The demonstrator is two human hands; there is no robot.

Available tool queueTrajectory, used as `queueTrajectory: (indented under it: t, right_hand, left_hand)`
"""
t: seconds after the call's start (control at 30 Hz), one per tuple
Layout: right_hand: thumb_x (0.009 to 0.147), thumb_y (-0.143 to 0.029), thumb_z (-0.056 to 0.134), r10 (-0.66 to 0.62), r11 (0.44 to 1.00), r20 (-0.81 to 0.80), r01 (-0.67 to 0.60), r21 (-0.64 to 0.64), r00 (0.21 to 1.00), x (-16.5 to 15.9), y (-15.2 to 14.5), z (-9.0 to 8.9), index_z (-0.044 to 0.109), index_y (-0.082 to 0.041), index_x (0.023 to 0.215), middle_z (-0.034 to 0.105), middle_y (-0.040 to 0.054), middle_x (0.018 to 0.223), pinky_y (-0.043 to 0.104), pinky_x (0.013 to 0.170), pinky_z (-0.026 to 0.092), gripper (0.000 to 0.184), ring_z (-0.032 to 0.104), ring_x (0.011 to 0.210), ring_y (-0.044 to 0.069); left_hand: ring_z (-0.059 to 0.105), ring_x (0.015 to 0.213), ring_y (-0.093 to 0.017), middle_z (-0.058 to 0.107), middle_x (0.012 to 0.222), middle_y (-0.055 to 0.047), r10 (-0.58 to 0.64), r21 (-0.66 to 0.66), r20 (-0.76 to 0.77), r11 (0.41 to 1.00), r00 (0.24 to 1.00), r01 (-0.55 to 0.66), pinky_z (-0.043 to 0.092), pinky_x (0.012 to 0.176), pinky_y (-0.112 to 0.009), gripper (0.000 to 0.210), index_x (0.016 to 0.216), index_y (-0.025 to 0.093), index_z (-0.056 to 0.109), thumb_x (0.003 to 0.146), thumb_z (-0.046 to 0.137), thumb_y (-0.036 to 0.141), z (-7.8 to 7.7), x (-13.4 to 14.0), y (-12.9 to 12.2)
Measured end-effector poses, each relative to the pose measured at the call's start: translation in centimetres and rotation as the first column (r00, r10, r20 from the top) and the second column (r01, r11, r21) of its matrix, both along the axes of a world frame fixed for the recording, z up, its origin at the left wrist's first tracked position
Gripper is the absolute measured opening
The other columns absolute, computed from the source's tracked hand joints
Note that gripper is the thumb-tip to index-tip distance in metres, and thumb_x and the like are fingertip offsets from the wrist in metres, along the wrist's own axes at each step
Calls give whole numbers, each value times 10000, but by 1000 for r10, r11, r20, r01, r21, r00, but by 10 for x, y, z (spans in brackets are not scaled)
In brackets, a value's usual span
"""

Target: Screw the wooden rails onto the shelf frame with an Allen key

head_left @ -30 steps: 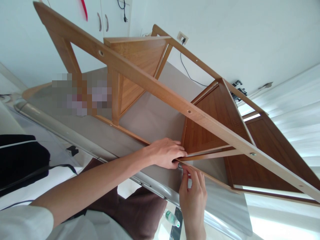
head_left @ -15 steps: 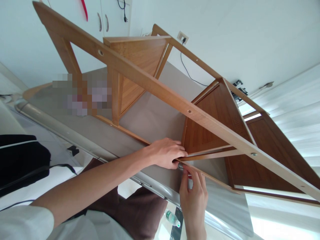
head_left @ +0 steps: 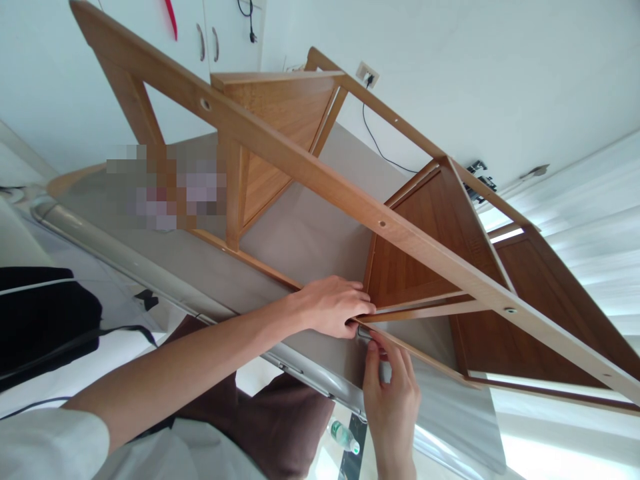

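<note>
The left hand [head_left: 336,307] grips the wooden frame [head_left: 300,177]; the right hand [head_left: 393,393] pinches a small metal piece [head_left: 364,333] beside it; below, a bottle [head_left: 343,435], contents indistinct.

You can't read any text, brand, number or sign here. The bottle [head_left: 343,436] at the bottom of the frame, just right of centre, carries a green and white label [head_left: 341,433], but it is too small for you to make out any lettering on it. Across the middle, the wooden frame [head_left: 300,167] shows you no legible writing. Any print under the pixelated patch [head_left: 150,197] at left is hidden from you, and any marking on the wall socket [head_left: 367,75] at upper centre is too small to read.
</note>
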State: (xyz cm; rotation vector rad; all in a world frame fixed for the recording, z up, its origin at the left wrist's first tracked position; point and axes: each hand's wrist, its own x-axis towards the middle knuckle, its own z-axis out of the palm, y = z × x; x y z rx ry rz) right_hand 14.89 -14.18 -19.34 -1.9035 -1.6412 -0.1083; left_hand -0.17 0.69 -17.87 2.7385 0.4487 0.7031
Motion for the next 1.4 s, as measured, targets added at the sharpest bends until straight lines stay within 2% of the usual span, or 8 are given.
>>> queueTrajectory:
  t: [0.8,0.97,1.2,1.4]
  right_hand:
    - [971,-336,520,-23,1000,5,23,-8,1000,6,-4,-1,675,-223,1071,688,46,1053,285,829,476,217,645,944,184]
    - [970,-329,524,-7,1000,18,7,-28,1000,11,-4,-5,678,-221,1057,679,47,1048,287,846,473,207,637,955,183]
    - [956,-288,548,59,998,75,-61,26,995,14,-3,-7,711,-176,1025,649,88,1013,315,893,468,209,609,982,199]
    - [959,-289,540,46,999,74,-47,15,996,14,-5,-7,707,-178,1027,648,90,1026,321,891,468,212,606,989,202]
  left_hand:
    - [603,917,-216,699,892,-10,-3,-14,-14,1000,1000,3,477,651,-327,197,967,221,659,777,610,204,0,0,0]
    - [603,917,-213,698,884,0,3,-3,-7,1000,1000,-3,471,632,-334,202,973,227,660,779,606,207,-1,0,0]
    - [602,905,-210,701,888,6,3,-5,1,1000,1000,-3,472,652,-341,191,954,228,657,772,603,208,-1,1,0]
    - [605,911,-211,701,888,-2,2,-12,-5,1000,1000,-2,474,638,-329,190,957,228,659,774,614,201,0,0,0]
